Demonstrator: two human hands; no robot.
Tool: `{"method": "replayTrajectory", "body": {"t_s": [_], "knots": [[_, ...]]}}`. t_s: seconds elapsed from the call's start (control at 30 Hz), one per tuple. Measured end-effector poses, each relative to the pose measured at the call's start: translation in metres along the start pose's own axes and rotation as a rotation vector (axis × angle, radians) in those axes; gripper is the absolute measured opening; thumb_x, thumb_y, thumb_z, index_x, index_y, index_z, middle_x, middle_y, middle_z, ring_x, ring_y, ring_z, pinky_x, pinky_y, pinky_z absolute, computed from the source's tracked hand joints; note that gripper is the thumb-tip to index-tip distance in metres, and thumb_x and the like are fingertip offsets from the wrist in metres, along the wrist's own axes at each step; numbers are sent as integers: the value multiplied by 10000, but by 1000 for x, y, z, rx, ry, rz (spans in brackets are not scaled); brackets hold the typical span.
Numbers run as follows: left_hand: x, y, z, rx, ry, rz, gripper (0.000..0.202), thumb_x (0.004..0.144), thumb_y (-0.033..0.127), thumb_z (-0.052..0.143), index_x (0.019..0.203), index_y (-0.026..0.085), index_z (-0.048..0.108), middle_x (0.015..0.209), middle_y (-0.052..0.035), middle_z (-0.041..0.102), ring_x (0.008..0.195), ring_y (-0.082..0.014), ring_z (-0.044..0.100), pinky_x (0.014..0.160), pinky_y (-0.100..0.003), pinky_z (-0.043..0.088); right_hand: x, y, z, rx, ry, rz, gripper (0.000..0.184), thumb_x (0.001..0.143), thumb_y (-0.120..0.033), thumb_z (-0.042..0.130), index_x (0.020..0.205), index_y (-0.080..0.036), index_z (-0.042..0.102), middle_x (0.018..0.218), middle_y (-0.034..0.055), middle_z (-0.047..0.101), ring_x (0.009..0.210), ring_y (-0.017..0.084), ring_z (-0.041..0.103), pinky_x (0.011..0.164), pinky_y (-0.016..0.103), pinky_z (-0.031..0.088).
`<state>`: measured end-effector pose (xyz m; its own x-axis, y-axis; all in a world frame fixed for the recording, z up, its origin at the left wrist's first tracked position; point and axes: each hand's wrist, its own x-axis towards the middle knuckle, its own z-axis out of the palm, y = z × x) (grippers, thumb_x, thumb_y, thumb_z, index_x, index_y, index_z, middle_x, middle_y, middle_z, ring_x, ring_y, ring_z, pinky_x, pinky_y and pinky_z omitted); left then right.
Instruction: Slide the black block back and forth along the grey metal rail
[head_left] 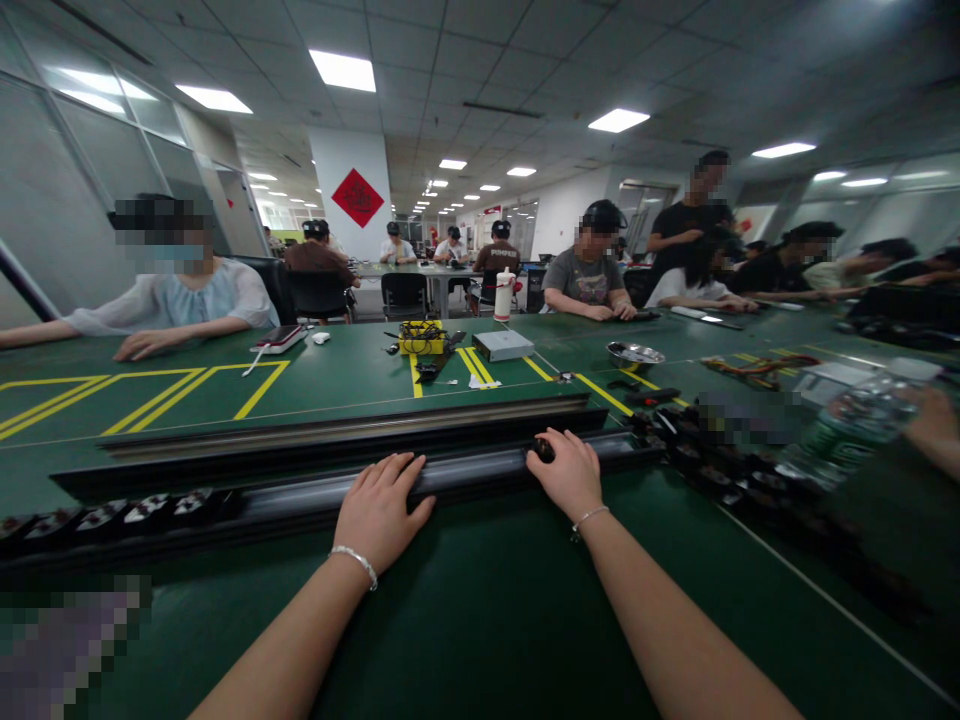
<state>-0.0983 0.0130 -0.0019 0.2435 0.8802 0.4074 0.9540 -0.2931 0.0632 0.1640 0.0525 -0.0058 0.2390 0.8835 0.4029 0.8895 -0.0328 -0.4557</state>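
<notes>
A long black rail with a shiny channel (465, 474) lies across the green table in front of me. My left hand (379, 508) rests on it, palm down, fingers stretched out over the channel and thumb apart. Farther right, my right hand (568, 476) is closed around a small black part (544, 450) at the rail; its exact kind is hard to make out. Several black pieces with brownish metal bits (150, 508) sit in a row along the rail's left end. More dark pieces (720, 465) lie heaped beyond its right end.
Behind the rail lie more long black strips (345, 432). A yellow box with black cables (421, 338), a grey box (503, 346) and a metal bowl (635, 354) stand farther back. At right, another person's hand (936, 425) is by a plastic bottle (844, 435). Co-workers sit around.
</notes>
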Motion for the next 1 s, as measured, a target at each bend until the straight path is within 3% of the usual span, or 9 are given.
{"method": "replayTrajectory", "body": {"t_s": [1.0], "knots": [[1, 1, -2, -29, -13, -20, 474, 771, 426, 464, 1213, 256, 488, 1280, -39, 499, 1181, -226, 429, 1000, -399, 320, 1, 1, -1, 0, 22, -1, 318, 701, -326, 481, 972, -232, 618, 1149, 24, 587, 1158, 238, 421, 994, 421, 229]]}}
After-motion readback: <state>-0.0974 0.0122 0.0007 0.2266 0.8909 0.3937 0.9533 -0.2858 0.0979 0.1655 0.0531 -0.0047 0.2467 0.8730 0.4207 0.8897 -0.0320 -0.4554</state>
